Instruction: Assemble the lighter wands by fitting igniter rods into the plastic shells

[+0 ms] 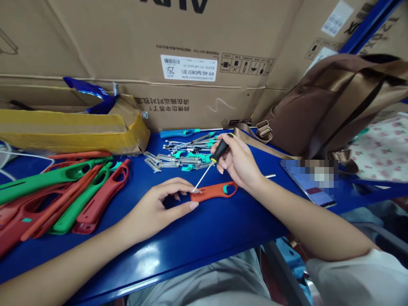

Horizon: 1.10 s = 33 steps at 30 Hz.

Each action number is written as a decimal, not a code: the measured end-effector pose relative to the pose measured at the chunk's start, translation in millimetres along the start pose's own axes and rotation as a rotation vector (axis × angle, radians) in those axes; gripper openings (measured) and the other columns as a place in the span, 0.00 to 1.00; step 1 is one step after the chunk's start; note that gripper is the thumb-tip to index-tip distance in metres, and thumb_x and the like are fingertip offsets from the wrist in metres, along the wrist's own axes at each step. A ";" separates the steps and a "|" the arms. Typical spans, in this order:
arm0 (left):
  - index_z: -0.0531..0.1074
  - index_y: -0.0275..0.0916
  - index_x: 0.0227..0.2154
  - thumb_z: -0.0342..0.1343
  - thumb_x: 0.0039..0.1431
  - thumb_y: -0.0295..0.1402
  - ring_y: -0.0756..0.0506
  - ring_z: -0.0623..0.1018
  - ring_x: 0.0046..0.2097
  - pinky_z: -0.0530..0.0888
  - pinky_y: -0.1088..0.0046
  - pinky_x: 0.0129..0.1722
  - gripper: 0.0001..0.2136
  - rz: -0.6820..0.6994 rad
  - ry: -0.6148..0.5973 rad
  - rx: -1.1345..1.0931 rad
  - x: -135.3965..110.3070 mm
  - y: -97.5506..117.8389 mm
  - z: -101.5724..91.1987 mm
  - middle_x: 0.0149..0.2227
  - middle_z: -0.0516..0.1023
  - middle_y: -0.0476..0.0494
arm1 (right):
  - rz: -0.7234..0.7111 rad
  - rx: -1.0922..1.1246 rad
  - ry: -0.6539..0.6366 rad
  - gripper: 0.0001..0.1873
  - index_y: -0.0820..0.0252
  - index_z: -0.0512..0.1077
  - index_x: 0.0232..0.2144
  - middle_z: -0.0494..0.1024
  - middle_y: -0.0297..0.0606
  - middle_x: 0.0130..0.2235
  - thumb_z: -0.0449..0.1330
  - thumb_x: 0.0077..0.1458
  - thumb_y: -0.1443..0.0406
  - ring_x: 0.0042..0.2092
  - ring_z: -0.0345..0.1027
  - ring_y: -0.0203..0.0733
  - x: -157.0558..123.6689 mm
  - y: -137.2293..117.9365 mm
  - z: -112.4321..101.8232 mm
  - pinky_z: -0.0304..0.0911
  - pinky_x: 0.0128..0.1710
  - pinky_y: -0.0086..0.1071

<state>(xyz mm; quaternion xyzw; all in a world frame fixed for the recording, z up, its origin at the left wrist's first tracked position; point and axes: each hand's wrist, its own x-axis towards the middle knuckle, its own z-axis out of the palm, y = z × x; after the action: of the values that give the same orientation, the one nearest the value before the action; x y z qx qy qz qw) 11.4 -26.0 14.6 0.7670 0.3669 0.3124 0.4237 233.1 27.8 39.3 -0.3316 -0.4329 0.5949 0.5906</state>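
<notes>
An orange long-nosed lighter (pixel 214 192) lies on the blue table, its ring end with a turquoise trigger pointing right. My left hand (pixel 162 203) grips the lighter's left end between thumb and fingers. In my right hand (pixel 239 159) is a screwdriver (pixel 219 151) with a black and yellow handle. Its thin shaft slants down to the left, and the tip meets the lighter near my left fingertips. Whether a screw sits under the tip I cannot make out. Past my right wrist a metal rod (pixel 270 176) sticks out, partly hidden.
Red, orange and green lighter casings (pixel 98 197) are heaped at left. Clear tubes (pixel 168 160) and wired parts lie behind my hands, near a blue lighter (pixel 177 134). A yellow-taped carton (pixel 63 131), large cardboard boxes (pixel 111 38), a brown bag (pixel 312 114) and a phone (pixel 307 182) surround the workspace.
</notes>
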 end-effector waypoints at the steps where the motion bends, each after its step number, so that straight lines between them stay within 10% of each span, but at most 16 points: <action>1: 0.81 0.44 0.42 0.65 0.61 0.38 0.47 0.79 0.43 0.73 0.72 0.42 0.09 -0.010 0.014 -0.036 -0.6 0.8 0.4 0.44 0.82 0.47 | -0.011 -0.002 0.001 0.12 0.56 0.66 0.37 0.77 0.28 0.28 0.63 0.58 0.56 0.16 0.57 0.27 -0.7 -1.4 0.2 0.59 0.13 0.24; 33: 0.82 0.40 0.33 0.65 0.61 0.33 0.50 0.78 0.35 0.72 0.75 0.37 0.03 -0.044 0.119 -0.168 -2.2 7.1 1.8 0.34 0.83 0.50 | -0.073 -0.090 0.012 0.15 0.56 0.66 0.36 0.76 0.28 0.27 0.64 0.57 0.54 0.15 0.55 0.27 -8.6 -4.5 6.0 0.59 0.14 0.25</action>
<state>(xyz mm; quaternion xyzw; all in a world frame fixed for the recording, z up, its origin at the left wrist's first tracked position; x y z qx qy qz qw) 13.7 -31.2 19.6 0.7008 0.3806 0.3777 0.4706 230.2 18.2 44.8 -0.3453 -0.4675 0.5511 0.5988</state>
